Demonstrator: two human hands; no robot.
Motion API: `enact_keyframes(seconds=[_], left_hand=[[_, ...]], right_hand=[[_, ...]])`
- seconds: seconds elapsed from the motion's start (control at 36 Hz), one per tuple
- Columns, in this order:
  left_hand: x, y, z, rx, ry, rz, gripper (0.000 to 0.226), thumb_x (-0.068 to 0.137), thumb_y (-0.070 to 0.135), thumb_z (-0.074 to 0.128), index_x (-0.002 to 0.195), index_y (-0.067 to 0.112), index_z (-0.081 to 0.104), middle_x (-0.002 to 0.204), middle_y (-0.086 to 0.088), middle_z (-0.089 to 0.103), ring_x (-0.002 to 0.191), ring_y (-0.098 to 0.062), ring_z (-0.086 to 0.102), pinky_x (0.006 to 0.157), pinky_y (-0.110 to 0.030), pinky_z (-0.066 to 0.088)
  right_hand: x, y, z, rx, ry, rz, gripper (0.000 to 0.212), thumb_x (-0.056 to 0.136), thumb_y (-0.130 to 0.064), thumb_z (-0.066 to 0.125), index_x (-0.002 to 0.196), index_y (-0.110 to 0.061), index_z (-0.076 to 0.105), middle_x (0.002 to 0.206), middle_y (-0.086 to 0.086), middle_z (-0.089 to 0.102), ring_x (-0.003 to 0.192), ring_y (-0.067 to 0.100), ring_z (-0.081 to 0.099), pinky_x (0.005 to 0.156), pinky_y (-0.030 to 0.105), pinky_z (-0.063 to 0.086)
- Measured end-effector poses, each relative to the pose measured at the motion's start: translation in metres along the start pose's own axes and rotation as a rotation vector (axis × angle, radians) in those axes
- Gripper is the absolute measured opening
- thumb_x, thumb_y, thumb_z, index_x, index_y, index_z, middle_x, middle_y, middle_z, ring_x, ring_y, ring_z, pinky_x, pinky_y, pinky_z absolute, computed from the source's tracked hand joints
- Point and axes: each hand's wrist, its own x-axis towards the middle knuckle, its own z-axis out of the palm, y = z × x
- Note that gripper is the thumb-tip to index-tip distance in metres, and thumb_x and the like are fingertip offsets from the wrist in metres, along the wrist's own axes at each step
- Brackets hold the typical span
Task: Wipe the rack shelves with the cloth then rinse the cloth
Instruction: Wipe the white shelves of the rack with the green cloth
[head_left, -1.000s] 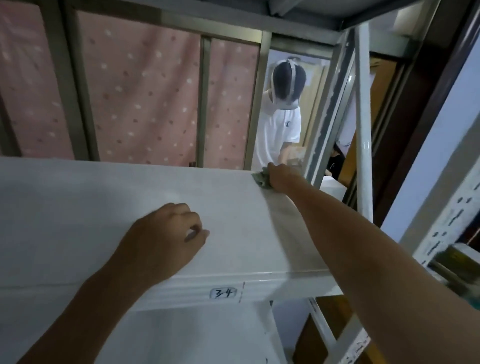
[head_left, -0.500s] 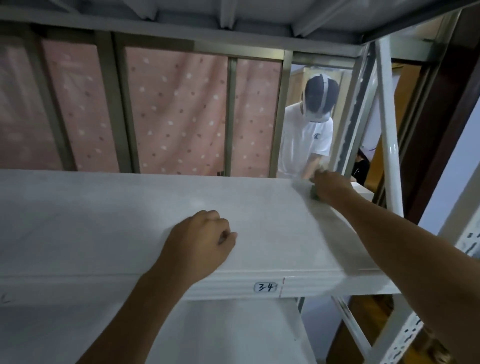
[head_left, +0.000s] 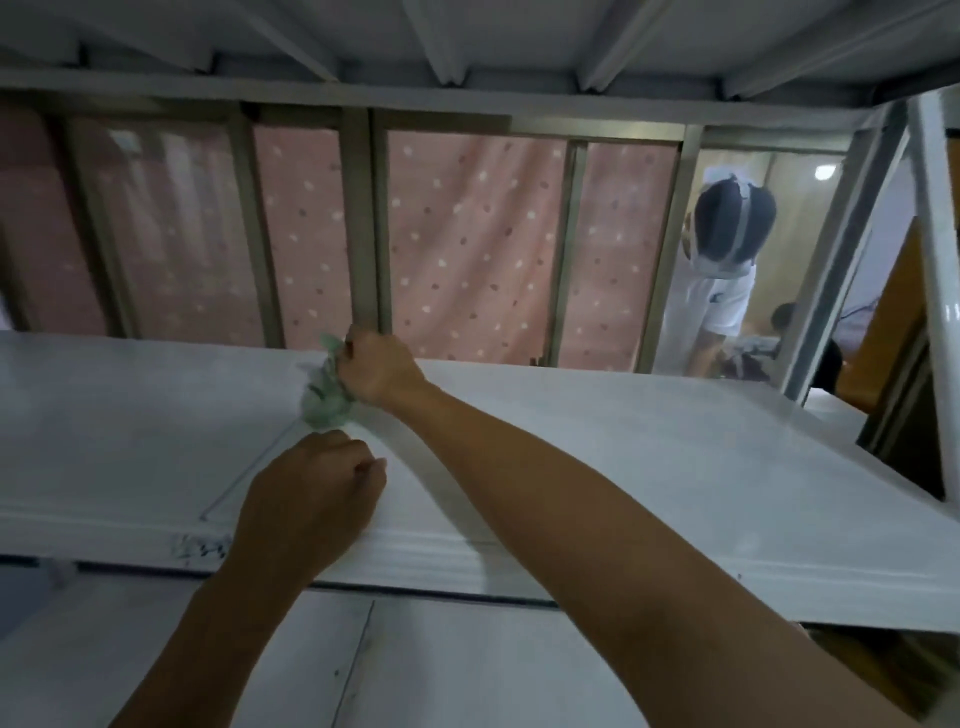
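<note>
A white rack shelf (head_left: 649, 467) runs across the view at chest height. My right hand (head_left: 379, 371) reaches to the shelf's back edge near the middle and is shut on a crumpled pale green cloth (head_left: 324, 397), which presses on the shelf top. My left hand (head_left: 306, 499) rests as a loose fist on the shelf's front edge, just below the cloth, holding nothing. A lower white shelf (head_left: 467, 670) shows beneath, and the underside of the shelf above (head_left: 467, 47) spans the top.
Behind the rack hangs a pink dotted curtain (head_left: 467, 244) behind grey metal bars. A person in a white shirt and cap (head_left: 722, 280) bends over at the back right. White rack uprights (head_left: 940, 234) stand on the right.
My right hand has swept the cloth left along the back of the shelf, from the right end to the middle. The view has shifted left; my left hand stays on the front edge.
</note>
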Motion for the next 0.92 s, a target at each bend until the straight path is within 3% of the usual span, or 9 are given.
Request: enact_keyframes(seconds=[0.14,0.36,0.5,0.61,0.78,0.92], left_hand=[[-0.006,-0.021,-0.014,0.007,0.133,0.009,0.034,0.087,0.041,0.037,0.060,0.023,0.043,0.061,0.007,0.038,0.057,-0.018,0.043,0.057,-0.028,0.037],[0.000,-0.025,-0.006,0.058,0.176,0.166,0.035,0.088,0.033,0.047,0.058,0.015,0.051,0.060,0.006,0.039,0.057,-0.018,0.039,0.051,-0.030,0.041],[0.015,0.011,0.008,0.035,0.117,0.211,0.035,0.087,0.032,0.050,0.057,0.013,0.054,0.058,-0.001,0.049,0.056,-0.020,0.045,0.051,-0.027,0.036],[0.022,0.050,0.020,0.027,-0.069,0.180,0.024,0.094,0.035,0.061,0.080,0.018,0.071,0.081,0.001,0.064,0.074,-0.019,0.057,0.066,-0.032,0.051],[0.021,0.108,0.035,0.006,-0.129,0.269,0.028,0.097,0.043,0.056,0.089,0.021,0.071,0.093,0.005,0.062,0.092,-0.016,0.058,0.076,-0.032,0.048],[0.020,0.152,0.048,-0.055,-0.180,0.331,0.028,0.098,0.044,0.054,0.092,0.023,0.071,0.097,0.008,0.061,0.096,-0.015,0.058,0.080,-0.033,0.050]], right_hand=[[0.012,-0.022,0.045,-0.227,-0.099,0.008,0.039,0.096,-0.032,0.052,0.127,-0.010,0.051,0.122,0.016,0.060,0.108,0.034,0.058,0.082,0.039,0.048],[0.007,0.000,0.039,-0.457,-0.044,0.069,0.034,0.100,-0.020,0.043,0.133,-0.013,0.050,0.131,0.011,0.057,0.116,0.030,0.056,0.085,0.037,0.046],[-0.006,0.039,0.009,-0.534,-0.003,0.109,0.032,0.100,-0.018,0.042,0.129,-0.013,0.054,0.126,0.011,0.059,0.113,0.030,0.058,0.078,0.036,0.044],[-0.024,0.078,-0.020,-0.592,-0.003,0.176,0.030,0.100,-0.020,0.043,0.128,-0.014,0.054,0.122,0.011,0.061,0.108,0.029,0.060,0.075,0.035,0.042],[-0.061,0.147,-0.073,-0.642,0.016,0.334,0.034,0.101,-0.020,0.039,0.131,-0.014,0.052,0.124,0.014,0.059,0.110,0.033,0.059,0.077,0.039,0.045],[-0.104,0.206,-0.127,-0.681,0.044,0.461,0.031,0.102,-0.025,0.039,0.128,-0.015,0.053,0.122,0.014,0.060,0.107,0.032,0.060,0.078,0.039,0.046]])
